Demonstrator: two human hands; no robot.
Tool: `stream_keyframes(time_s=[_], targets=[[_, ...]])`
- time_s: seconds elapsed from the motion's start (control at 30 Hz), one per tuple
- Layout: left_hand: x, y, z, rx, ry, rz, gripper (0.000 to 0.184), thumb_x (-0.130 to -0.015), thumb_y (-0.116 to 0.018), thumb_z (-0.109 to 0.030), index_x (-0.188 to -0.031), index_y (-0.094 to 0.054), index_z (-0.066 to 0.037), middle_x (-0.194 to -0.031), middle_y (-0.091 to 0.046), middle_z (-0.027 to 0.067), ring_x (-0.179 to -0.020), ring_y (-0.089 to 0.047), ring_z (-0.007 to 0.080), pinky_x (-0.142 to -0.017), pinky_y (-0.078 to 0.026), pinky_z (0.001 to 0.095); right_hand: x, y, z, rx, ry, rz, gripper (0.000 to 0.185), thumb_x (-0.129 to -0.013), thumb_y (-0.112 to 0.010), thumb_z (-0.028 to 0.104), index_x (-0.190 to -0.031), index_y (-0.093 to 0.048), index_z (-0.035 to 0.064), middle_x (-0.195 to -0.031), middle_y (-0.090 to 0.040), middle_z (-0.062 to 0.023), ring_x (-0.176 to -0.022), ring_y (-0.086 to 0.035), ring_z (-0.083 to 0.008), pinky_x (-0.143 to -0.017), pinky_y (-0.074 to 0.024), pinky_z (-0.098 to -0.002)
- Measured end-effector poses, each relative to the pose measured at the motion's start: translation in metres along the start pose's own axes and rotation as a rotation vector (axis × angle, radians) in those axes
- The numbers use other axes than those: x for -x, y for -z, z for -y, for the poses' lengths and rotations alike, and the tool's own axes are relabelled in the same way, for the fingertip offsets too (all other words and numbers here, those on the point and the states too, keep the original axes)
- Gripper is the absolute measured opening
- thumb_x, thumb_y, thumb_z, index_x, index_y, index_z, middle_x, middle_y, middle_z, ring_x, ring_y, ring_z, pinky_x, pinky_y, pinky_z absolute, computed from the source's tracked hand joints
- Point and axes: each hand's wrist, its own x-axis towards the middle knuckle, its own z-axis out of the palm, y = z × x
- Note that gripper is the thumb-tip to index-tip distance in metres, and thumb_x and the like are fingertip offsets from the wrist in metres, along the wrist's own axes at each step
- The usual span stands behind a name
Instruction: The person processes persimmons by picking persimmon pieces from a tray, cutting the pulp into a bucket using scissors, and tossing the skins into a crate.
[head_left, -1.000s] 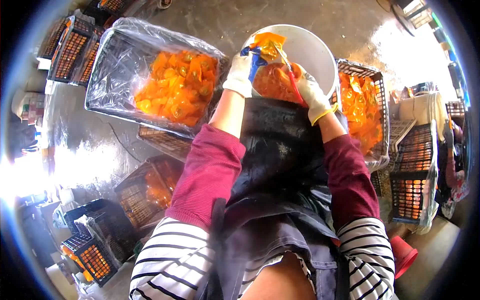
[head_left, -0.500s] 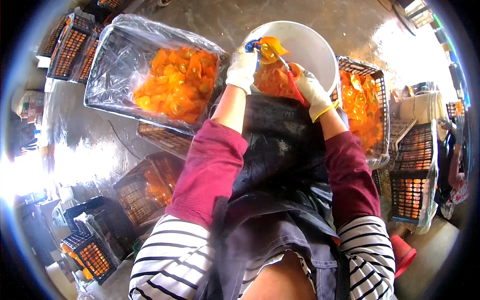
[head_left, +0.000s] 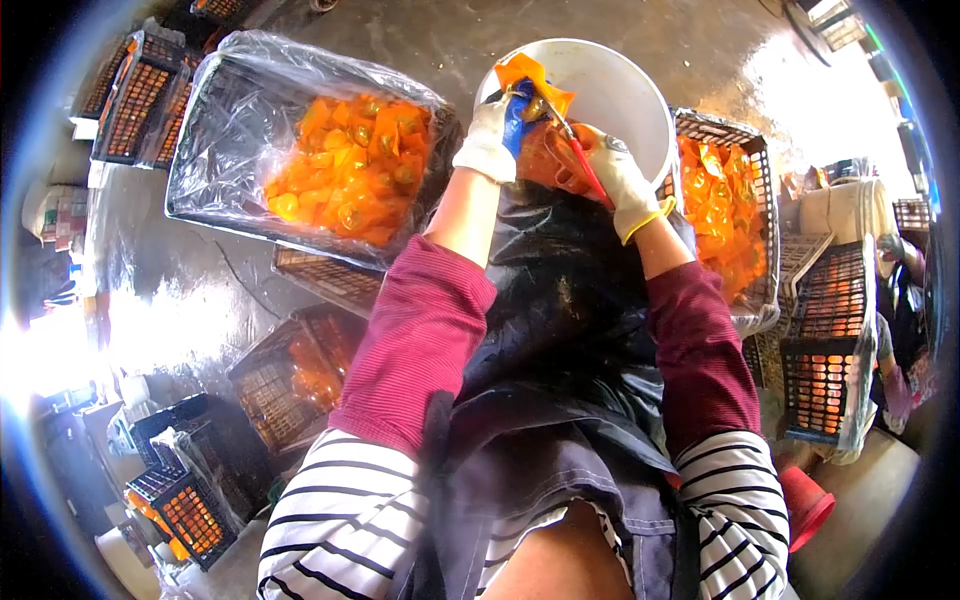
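Observation:
My left hand [head_left: 493,132], in a white and blue glove, grips an orange piece [head_left: 524,72] over the far left part of a white bucket [head_left: 640,95]. In my right hand [head_left: 620,180], gloved in white with a yellow cuff, is a red-handled tool [head_left: 588,170]. The tool's metal end reaches up to the orange piece. Below my hands, reddish-orange material [head_left: 540,158] lies in the bucket, partly hidden by the gloves. The exact shape of the tool's tip cannot be made out.
A plastic-lined crate [head_left: 235,150] with orange pieces stands left of the bucket, another crate [head_left: 768,215] right of it. Further crates [head_left: 820,390] are at both sides. A red container [head_left: 803,508] is at the lower right. Part of another person [head_left: 895,375] shows at the far right.
The orange piece has turned in my left hand and sits slightly further left and higher than half a second ago. The person at the far right has shifted.

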Motion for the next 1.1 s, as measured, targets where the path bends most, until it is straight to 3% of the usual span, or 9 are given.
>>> stream_keyframes(time_s=[0.33, 0.47, 0.6, 0.7, 0.73, 0.77, 0.8, 0.93, 1.1], targets=[[-0.033, 0.008, 0.028, -0.258, -0.05, -0.136, 0.037, -0.091, -0.061, -0.029, -0.116, -0.057, -0.003, -0.102, -0.064, 0.0092, -0.087, -0.062, 0.0139, -0.072, -0.051, 0.0243, 0.002, 0.004, 0.008, 0.082, 0.001, -0.066, 0.029, -0.088, -0.065, 0.024, -0.11, -0.063, 0.0061, -0.085, -0.066, -0.0048, -0.077, -0.06, -0.0128, -0.07, -0.0482, -0.0251], [-0.028, -0.002, 0.013, 0.076, -0.113, 0.143, 0.047, -0.092, -0.06, -0.035, -0.124, -0.051, -0.003, -0.114, -0.06, 0.011, -0.099, -0.062, 0.0184, -0.083, -0.052, 0.0263, 0.008, 0.011, 0.021, 0.037, -0.109, -0.15, 0.029, -0.088, -0.062, 0.024, -0.111, -0.063, 0.0056, -0.096, -0.066, -0.0043, -0.082, -0.059, -0.0149, -0.075, -0.0478, -0.0278], [-0.011, 0.014, 0.002, -0.068, -0.29, -0.013, 0.038, -0.093, -0.054, -0.034, -0.113, -0.058, -0.001, -0.108, -0.064, 0.013, -0.101, -0.062, 0.019, -0.084, -0.049, 0.0289, -0.007, 0.017, -0.026, -0.547, -0.006, -0.262, 0.037, -0.092, -0.052, 0.029, -0.123, -0.056, 0.0086, -0.106, -0.065, -0.0019, -0.088, -0.061, -0.014, -0.081, -0.0472, -0.0267], [0.02, 0.058, -0.017, -0.293, -0.298, -0.241, 0.031, -0.093, -0.052, -0.031, -0.102, -0.062, -0.003, -0.099, -0.067, 0.0093, -0.093, -0.064, 0.0197, -0.078, -0.049, 0.0326, 0.01, 0.03, 0.018, -0.685, 0.007, -0.312, 0.057, -0.09, -0.053, 0.048, -0.115, -0.053, -0.0028, -0.097, -0.065, -0.0156, -0.065, -0.053, -0.0141, -0.049, -0.0401, -0.0213], [0.027, 0.083, -0.021, -0.626, -0.329, -0.345, 0.03, -0.091, -0.054, -0.031, -0.1, -0.063, -0.005, -0.096, -0.067, 0.0068, -0.089, -0.064, 0.0175, -0.075, -0.049, 0.032, 0.005, 0.044, 0.0, -0.946, 0.05, -0.342, 0.062, -0.088, -0.053, 0.053, -0.117, -0.053, -0.0016, -0.106, -0.063, -0.0163, -0.084, -0.056, -0.0206, -0.067, -0.0447, -0.0312], [0.055, 0.091, -0.038, -0.249, -0.1, -0.438, 0.03, -0.09, -0.056, -0.033, -0.1, -0.064, -0.005, -0.092, -0.067, 0.0048, -0.085, -0.063, 0.0164, -0.073, -0.049, 0.0317, 0.001, 0.057, -0.016, -1.204, 0.101, -0.37, 0.066, -0.086, -0.052, 0.057, -0.119, -0.052, -0.0004, -0.114, -0.062, -0.017, -0.103, -0.059, -0.0271, -0.085, -0.0493, -0.0412], [0.081, 0.099, -0.046, -0.183, -0.223, -0.49, 0.039, -0.083, -0.064, -0.038, -0.11, -0.063, -0.008, -0.093, -0.066, 0.006, -0.08, -0.06, 0.0163, -0.071, -0.048, 0.0317, 0.003, 0.068, -0.029, -1.344, 0.093, -0.327, 0.067, -0.087, -0.052, 0.056, -0.122, -0.051, -0.0006, -0.119, -0.059, -0.0168, -0.111, -0.055, -0.0292, -0.094, -0.042, -0.0458], [0.115, 0.194, -0.039, -1.423, 0.07, -0.638, 0.079, -0.08, -0.058, -0.062, -0.137, -0.041, -0.01, -0.11, -0.063, 0.018, -0.098, -0.063, 0.0295, -0.084, -0.05, 0.0399, 0.013, 0.071, -0.033, -1.454, 0.081, -0.198, 0.068, -0.086, -0.054, 0.053, -0.129, -0.049, -0.0002, -0.127, -0.056, -0.0144, -0.117, -0.052, -0.031, -0.101, -0.0357, -0.0508], [0.121, 0.216, 0.005, -1.892, 0.245, -0.402, 0.089, -0.08, -0.058, -0.06, -0.137, -0.036, 0.004, -0.126, -0.051, 0.0277, -0.111, -0.055, 0.0377, -0.093, -0.043, 0.0447, -0.003, 0.068, -0.035, -1.554, 0.105, 0.32, 0.06, -0.089, -0.053, 0.045, -0.126, -0.05, -0.0021, -0.129, -0.054, -0.0152, -0.115, -0.053, -0.0301, -0.1, -0.0371, -0.0465]])
